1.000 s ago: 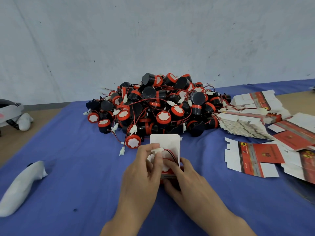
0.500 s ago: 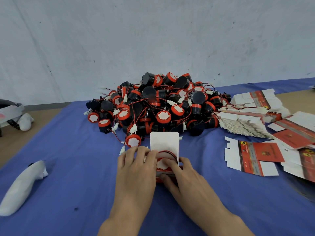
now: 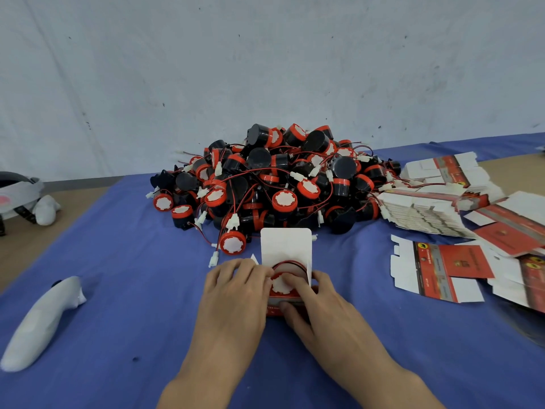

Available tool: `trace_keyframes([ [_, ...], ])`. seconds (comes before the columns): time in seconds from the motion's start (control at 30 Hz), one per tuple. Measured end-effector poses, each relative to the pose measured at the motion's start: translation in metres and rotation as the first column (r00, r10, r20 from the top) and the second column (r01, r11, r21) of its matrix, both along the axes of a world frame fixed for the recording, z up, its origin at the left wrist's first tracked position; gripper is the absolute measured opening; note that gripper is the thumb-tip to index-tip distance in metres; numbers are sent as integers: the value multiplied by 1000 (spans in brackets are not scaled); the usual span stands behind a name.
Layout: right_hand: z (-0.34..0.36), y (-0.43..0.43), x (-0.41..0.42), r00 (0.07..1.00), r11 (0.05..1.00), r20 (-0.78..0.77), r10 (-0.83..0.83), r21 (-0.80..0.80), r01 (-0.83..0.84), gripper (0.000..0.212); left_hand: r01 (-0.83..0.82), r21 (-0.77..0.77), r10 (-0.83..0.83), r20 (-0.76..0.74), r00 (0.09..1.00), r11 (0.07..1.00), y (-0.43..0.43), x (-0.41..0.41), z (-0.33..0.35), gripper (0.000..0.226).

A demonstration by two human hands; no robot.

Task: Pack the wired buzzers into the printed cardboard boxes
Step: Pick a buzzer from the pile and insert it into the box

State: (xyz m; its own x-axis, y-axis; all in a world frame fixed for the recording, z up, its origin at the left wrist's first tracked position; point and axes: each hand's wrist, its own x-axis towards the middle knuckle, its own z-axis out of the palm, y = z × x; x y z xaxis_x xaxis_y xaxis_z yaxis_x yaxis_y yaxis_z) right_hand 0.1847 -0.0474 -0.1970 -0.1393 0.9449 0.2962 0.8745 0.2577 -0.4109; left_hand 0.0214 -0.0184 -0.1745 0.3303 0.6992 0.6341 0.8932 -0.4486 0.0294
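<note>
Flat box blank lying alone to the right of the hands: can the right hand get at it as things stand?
Probably yes, once freed. The right hand grips the open box holding a buzzer, but only bare blue cloth lies between it and the flat blank.

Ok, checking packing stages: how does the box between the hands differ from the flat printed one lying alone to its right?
The erected box stands folded with its white lid flap up; the flat blank lies unfolded. The erected box holds a buzzer; the flat blank holds nothing. The left hand and right hand hold the erected box; no hand touches the flat blank. Both show red print and white flaps.
</note>
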Motion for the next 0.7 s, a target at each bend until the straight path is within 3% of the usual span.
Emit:
trace_keyframes([
  [0.23,0,0,1,1000,1000,12,10,1,-10,45,29,-51,-30,-5,1000,998,-2,0,-1,7],
  [0.4,1,-1,1,1000,1000,7,20,-4,-20,46,34,-148,-28,45,999,988,-7,3,9,43],
  [0.57,0,0,2,1000,1000,9,14,6,-14,47,-14,-42,19,117,993,999,-15,-1,12,39],
  [0.7,-1,1,2,1000,1000,18,21,12,-21,48,22,-52,-21,31,999,998,-17,-1,4,52],
])
